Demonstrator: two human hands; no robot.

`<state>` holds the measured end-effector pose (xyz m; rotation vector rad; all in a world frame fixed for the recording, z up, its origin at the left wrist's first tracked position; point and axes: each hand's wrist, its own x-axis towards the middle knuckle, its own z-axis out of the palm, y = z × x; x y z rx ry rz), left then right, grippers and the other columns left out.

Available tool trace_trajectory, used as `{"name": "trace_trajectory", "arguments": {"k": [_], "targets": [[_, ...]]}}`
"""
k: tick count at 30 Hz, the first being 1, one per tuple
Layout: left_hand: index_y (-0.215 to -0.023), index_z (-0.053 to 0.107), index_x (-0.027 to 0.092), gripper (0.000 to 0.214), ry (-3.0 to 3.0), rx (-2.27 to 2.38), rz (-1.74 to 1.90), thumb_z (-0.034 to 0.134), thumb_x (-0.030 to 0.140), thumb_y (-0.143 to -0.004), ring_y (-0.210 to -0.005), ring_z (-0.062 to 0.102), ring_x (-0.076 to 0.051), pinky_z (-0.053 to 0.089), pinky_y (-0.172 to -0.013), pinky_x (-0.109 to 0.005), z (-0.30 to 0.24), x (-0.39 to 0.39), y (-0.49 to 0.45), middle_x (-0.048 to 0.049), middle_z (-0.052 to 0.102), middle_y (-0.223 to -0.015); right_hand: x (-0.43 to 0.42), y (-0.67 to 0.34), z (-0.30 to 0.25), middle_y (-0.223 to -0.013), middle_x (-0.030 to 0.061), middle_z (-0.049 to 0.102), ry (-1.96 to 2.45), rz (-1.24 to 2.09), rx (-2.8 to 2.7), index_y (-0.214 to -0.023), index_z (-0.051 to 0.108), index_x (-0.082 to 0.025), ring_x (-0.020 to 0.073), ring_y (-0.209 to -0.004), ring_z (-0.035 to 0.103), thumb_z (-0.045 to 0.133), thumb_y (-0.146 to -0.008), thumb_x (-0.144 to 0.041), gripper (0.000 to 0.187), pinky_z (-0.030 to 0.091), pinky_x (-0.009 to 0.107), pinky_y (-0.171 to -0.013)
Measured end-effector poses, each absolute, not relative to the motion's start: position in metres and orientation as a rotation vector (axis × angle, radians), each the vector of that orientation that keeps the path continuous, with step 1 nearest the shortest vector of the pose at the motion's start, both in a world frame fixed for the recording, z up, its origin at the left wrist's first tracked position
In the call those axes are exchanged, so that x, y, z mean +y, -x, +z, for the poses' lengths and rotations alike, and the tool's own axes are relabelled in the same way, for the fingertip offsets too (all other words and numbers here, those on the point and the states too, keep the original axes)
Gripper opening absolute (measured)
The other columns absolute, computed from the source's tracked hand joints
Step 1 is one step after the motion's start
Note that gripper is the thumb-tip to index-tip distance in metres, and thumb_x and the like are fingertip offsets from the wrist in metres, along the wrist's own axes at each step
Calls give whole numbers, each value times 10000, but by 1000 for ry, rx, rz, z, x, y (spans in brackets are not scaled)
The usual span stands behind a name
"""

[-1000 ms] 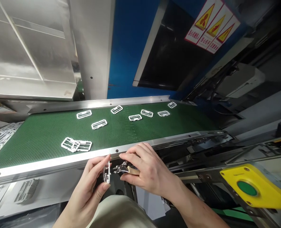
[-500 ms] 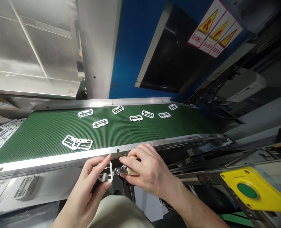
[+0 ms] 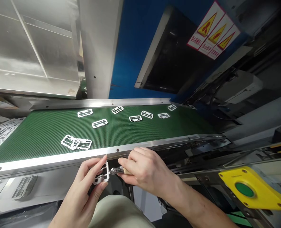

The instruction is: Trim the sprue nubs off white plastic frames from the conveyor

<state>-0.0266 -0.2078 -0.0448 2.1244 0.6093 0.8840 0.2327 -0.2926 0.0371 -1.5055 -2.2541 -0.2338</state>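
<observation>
My left hand (image 3: 87, 186) pinches a small white plastic frame part (image 3: 102, 174) just below the near rail of the conveyor. My right hand (image 3: 146, 172) is closed round small cutting pliers (image 3: 118, 170) with a tan handle. The metal jaws touch the right edge of the held part. Several more white frame parts (image 3: 99, 123) lie scattered on the green conveyor belt (image 3: 43, 133), and two overlap near the front (image 3: 76, 143).
A steel rail (image 3: 47, 160) edges the belt in front of my hands. A yellow box with a green button (image 3: 252, 190) sits at the lower right. More white parts (image 3: 3, 129) pile at the belt's left end. Blue machine housing with warning stickers (image 3: 214, 31) rises behind.
The white part in my left hand has turned from upright to more flat and tilted. Both hands have shifted slightly left, the pliers staying at the part's edge.
</observation>
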Motion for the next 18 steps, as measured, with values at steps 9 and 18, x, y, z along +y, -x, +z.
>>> {"name": "trace_trajectory", "arguments": {"k": [9,18], "targets": [[-1358,839,346,417,-1310,474,787,450,405,-1219,-1338,765,-251,618,-1176,-313,-51,-210,27,-61,792,-1433,-290,-236,44,-1114,71,791,1457,229,-1973,-1342,805,-186,225,-959,707,743,-1124,-588,461,537,389,-865],[-1292,824,320,391,-1357,414,802,439,341,-1225,-1435,689,-253,562,-1226,-339,-61,-205,30,-56,812,-1438,-288,-224,52,-1004,39,745,1463,-62,-2165,-1244,810,-182,226,-899,666,852,-1068,-436,311,375,425,-770]]}}
